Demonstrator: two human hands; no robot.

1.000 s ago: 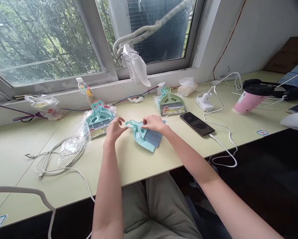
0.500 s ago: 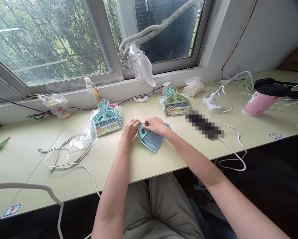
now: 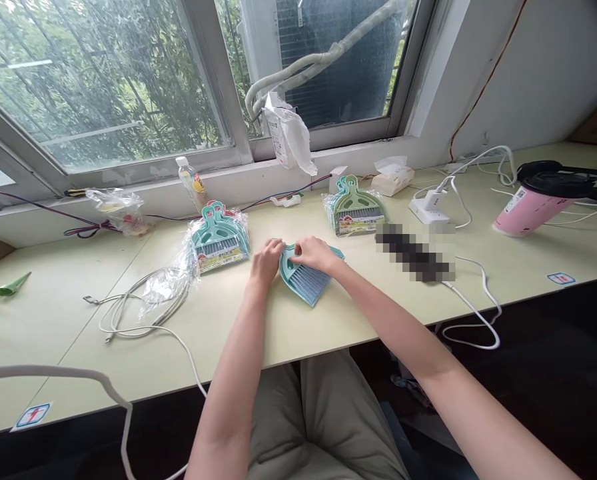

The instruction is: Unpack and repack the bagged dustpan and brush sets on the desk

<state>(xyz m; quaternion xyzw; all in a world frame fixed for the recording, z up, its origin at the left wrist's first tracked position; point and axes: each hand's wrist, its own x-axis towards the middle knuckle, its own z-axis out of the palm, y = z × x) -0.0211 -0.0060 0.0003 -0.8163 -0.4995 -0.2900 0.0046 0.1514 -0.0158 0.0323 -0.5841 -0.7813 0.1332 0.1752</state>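
Note:
A small teal hand brush [image 3: 308, 285] with grey-blue bristles lies in a teal dustpan [image 3: 339, 253] on the table in front of me, bristles toward the near edge. My left hand [image 3: 267, 261] is closed at the upper left end of the set, its fingertips on the dustpan's handle side. Curled over the top of the brush, my right hand [image 3: 314, 255] grips it near the openings in its handle. The right hand hides part of the dustpan behind it.
Wrapped brush-and-dustpan sets [image 3: 221, 240] stand left, more sets [image 3: 356, 210] right. A coiled cable [image 3: 148, 313] lies left. Behind are a bottle [image 3: 191, 183] and tissue pack [image 3: 392, 179]. A pink cup [image 3: 533, 210], white charger [image 3: 431, 208] and blurred dark object [image 3: 413, 253] are right.
The view has shifted slightly, so the scene sits a little farther right. Both hands keep their hold, with hardly any movement against the brush and dustpan.

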